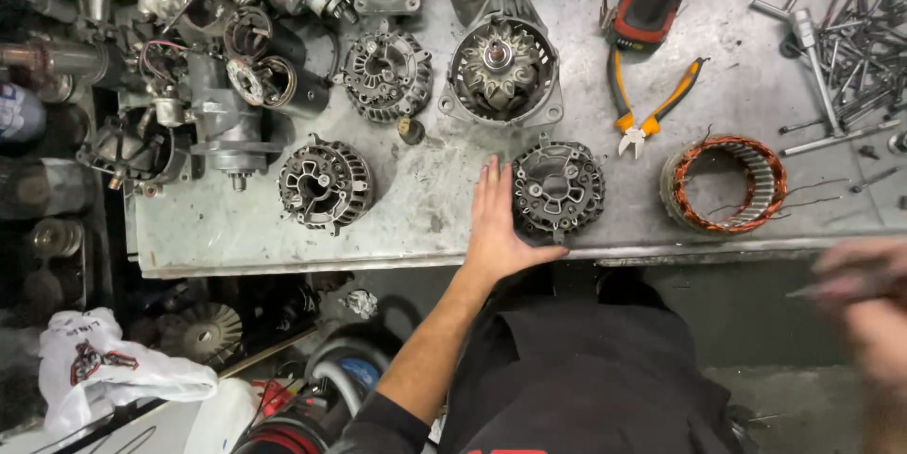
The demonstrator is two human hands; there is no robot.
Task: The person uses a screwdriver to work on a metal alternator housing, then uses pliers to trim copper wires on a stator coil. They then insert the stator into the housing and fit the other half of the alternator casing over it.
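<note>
1. Bench point(425, 218) – scuffed, stained grey sheet metal, matt.
2. Alternator cover point(557, 188) – dark, dull cast metal.
3. Stator ring point(724, 185) – shiny copper windings, steel laminations.
4. Pliers point(652, 104) – orange plastic handles.
5. Bag point(104, 369) – white, crinkled plastic.

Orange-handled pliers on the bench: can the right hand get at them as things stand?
Probably yes. The pliers lie in the open on the metal bench, with bare surface around them. The right hand is off the bench edge, blurred, seemingly holding a thin tool; only the copper-wound stator sits between.
</note>
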